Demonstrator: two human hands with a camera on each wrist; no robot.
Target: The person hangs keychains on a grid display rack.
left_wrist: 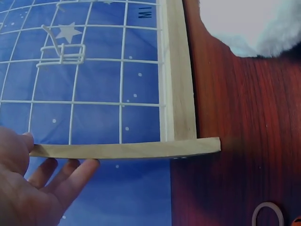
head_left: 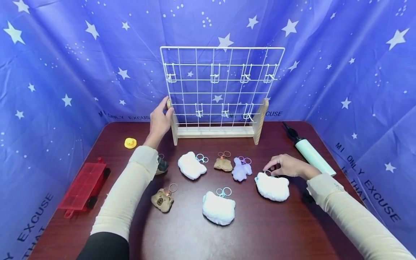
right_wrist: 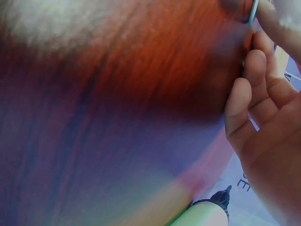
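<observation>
A white wire grid rack (head_left: pixel 224 92) stands at the back of the table on a wooden base. My left hand (head_left: pixel 160 123) holds its left wooden upright (left_wrist: pixel 127 150), thumb on one side and fingers on the other. On the right, my right hand (head_left: pixel 287 166) pinches the ring end of a white plush keychain (head_left: pixel 272 187), whose body rests at the table. In the right wrist view, part of the ring (right_wrist: pixel 254 10) shows by the fingertips. White hooks (head_left: pixel 214 74) hang on the grid in two rows, with nothing on them.
Other plush keychains lie about: two white (head_left: pixel 191 166) (head_left: pixel 219 208), a tan one (head_left: pixel 222 164), a purple one (head_left: pixel 241 169), a brown bear-like one (head_left: pixel 162 200) and a dark one (head_left: pixel 161 166). A red toy wagon (head_left: pixel 84 186), yellow duck (head_left: pixel 130 143) and pale green cylinder (head_left: pixel 314 157) flank them.
</observation>
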